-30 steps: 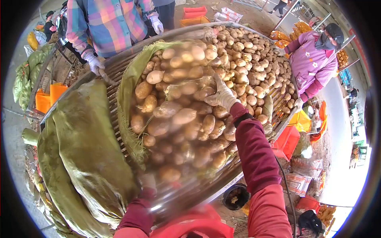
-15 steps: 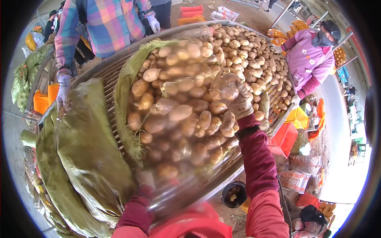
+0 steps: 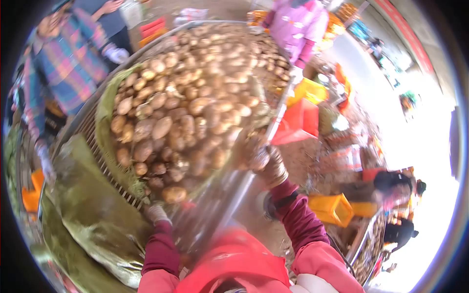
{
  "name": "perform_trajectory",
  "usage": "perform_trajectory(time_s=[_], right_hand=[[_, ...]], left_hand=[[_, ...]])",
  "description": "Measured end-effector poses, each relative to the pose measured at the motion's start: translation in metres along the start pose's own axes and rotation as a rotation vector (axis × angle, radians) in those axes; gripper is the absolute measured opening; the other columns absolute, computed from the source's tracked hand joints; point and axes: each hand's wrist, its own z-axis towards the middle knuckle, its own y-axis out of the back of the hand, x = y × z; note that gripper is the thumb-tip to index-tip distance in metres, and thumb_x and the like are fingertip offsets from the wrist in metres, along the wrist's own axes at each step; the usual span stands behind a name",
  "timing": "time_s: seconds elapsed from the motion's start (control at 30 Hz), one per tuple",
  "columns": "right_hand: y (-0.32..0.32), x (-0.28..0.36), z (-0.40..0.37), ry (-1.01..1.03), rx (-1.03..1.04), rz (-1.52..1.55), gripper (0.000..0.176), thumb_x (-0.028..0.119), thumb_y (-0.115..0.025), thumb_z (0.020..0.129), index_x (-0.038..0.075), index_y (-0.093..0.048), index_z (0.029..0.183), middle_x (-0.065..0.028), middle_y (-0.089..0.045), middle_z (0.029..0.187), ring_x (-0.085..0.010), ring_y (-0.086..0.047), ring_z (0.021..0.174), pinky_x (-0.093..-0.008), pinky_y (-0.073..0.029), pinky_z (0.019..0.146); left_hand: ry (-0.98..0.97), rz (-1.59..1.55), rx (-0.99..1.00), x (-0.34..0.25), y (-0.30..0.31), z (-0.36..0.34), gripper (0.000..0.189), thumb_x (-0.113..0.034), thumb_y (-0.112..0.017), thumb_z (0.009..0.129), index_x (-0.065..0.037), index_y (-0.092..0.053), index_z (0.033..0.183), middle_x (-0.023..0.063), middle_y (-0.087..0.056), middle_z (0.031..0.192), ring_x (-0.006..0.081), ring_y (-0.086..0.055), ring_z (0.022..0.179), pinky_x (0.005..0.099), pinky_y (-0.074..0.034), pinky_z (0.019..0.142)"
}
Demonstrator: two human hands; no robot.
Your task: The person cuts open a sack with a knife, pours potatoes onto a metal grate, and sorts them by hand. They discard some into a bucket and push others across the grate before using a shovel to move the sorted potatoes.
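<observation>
Potatoes [image 3: 161, 128] lie heaped on a slatted table [image 3: 83, 124], partly on an opened green mesh sack [image 3: 103, 110]. At the table's right edge, my right hand [image 3: 272, 168], gloved, has its fingers wrapped round a large lumpy potato [image 3: 256, 152], blurred by motion. My left hand [image 3: 157, 213], also gloved, rests at the near edge beside the sack's frayed end; its fingers are too blurred to read. Left of it lie full green sacks [image 3: 95, 195].
A person in a plaid shirt [image 3: 68, 63] stands at the left, and one in pink [image 3: 297, 29] at the far right corner. Red [image 3: 299, 124] and yellow crates [image 3: 330, 209] stand on the ground at the right.
The view has swung to the right. My right hand has moved with the large potato from over the heap to the table's right edge. My left hand shows more clearly.
</observation>
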Motion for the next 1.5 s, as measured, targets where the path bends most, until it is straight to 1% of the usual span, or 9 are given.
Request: perform_trajectory(time_s=[0.37,0.43,0.47,0.7,0.77,1.0,1.1,1.23,1.5], right_hand=[[0.062,-0.046,-0.275,0.158,-0.485,0.204,0.058,0.038,-0.075,0.084,0.012,-0.056,0.132,-0.0063,-0.06,0.129,-0.0246,-0.057,0.12,-0.0468,-0.049,0.099],[0.06,-0.024,-0.299,0.251,-0.546,0.175,0.056,0.04,-0.074,0.084,0.014,-0.058,0.131,-0.0048,-0.06,0.129,-0.0247,-0.059,0.116,-0.0479,-0.051,0.097],[0.071,-0.015,-0.305,0.298,-0.584,0.191,0.055,0.041,-0.074,0.085,0.014,-0.058,0.13,-0.0048,-0.061,0.128,-0.0239,-0.06,0.115,-0.0472,-0.052,0.095],[0.279,-0.026,-0.353,-0.08,-1.564,-0.303,0.043,0.04,-0.068,0.091,0.014,-0.061,0.124,-0.0069,-0.067,0.111,-0.0243,-0.066,0.096,-0.0432,-0.058,0.075],[0.3,-0.045,-0.361,-0.195,-1.597,-0.387,0.037,0.033,-0.068,0.091,0.013,-0.061,0.121,-0.0077,-0.068,0.104,-0.024,-0.067,0.09,-0.042,-0.057,0.071],[0.2,-0.107,-0.303,-0.486,-0.917,-0.433,0.026,0.022,-0.058,0.095,0.008,-0.061,0.117,-0.0108,-0.069,0.099,-0.025,-0.07,0.084,-0.0378,-0.058,0.069],[0.202,-0.116,-0.28,-0.525,-0.309,-1.287,0.035,0.02,-0.066,0.084,0.011,-0.065,0.118,-0.0086,-0.069,0.109,-0.0238,-0.069,0.09,-0.0385,-0.057,0.077],[0.171,-0.108,-0.204,-0.71,-0.433,-1.027,0.039,0.022,-0.068,0.091,-0.001,-0.063,0.121,-0.0164,-0.071,0.106,-0.0225,-0.067,0.091,-0.0354,-0.054,0.081],[0.093,-0.089,-0.049,-0.15,0.094,-1.51,0.03,0.019,-0.066,0.089,0.001,-0.062,0.112,-0.0151,-0.07,0.098,-0.0281,-0.068,0.088,-0.0376,-0.054,0.078]], left_hand=[[0.12,0.046,0.212,0.024,0.0,0.046,0.027,-0.017,-0.06,0.089,-0.001,-0.07,0.109,0.0221,-0.07,0.112,0.032,-0.07,0.096,0.0406,-0.057,0.083],[-0.355,1.808,0.937,0.022,-0.013,0.097,0.061,-0.049,-0.086,0.065,-0.01,-0.072,0.109,0.0088,-0.074,0.109,0.0214,-0.07,0.102,0.0312,-0.054,0.089],[-0.417,1.788,0.703,0.018,-0.01,0.093,0.084,-0.055,-0.095,0.044,-0.012,-0.072,0.113,0.0038,-0.071,0.118,0.017,-0.068,0.106,0.0289,-0.053,0.092],[-0.414,1.779,0.749,0.02,-0.008,0.107,0.074,-0.05,-0.096,0.046,-0.016,-0.075,0.109,0.0025,-0.072,0.118,0.0142,-0.068,0.109,0.0305,-0.054,0.094],[-0.567,1.708,0.757,0.008,0.007,0.087,0.042,-0.028,-0.079,0.074,-0.009,-0.073,0.111,0.01,-0.072,0.116,0.0221,-0.07,0.106,0.0371,-0.057,0.087],[-0.728,1.77,0.744,-0.068,0.052,-0.009,0.026,-0.019,-0.071,0.085,-0.011,-0.073,0.109,0.0098,-0.073,0.11,0.021,-0.071,0.103,0.0377,-0.058,0.085],[-0.722,1.667,0.669,-0.06,0.058,-0.019,0.023,-0.014,-0.072,0.083,-0.013,-0.075,0.105,0.0073,-0.074,0.108,0.0192,-0.07,0.103,0.0364,-0.057,0.087],[-0.253,0.835,0.435,0.037,0.005,0.015,0.033,-0.021,-0.055,0.093,-0.01,-0.062,0.123,0.0137,-0.068,0.119,0.0333,-0.064,0.11,0.0429,-0.053,0.092],[0.217,0.313,0.329,0.007,0.015,-0.006,0.043,-0.028,-0.057,0.088,-0.003,-0.059,0.123,0.0281,-0.063,0.121,0.0435,-0.058,0.116,0.0498,-0.047,0.098]])
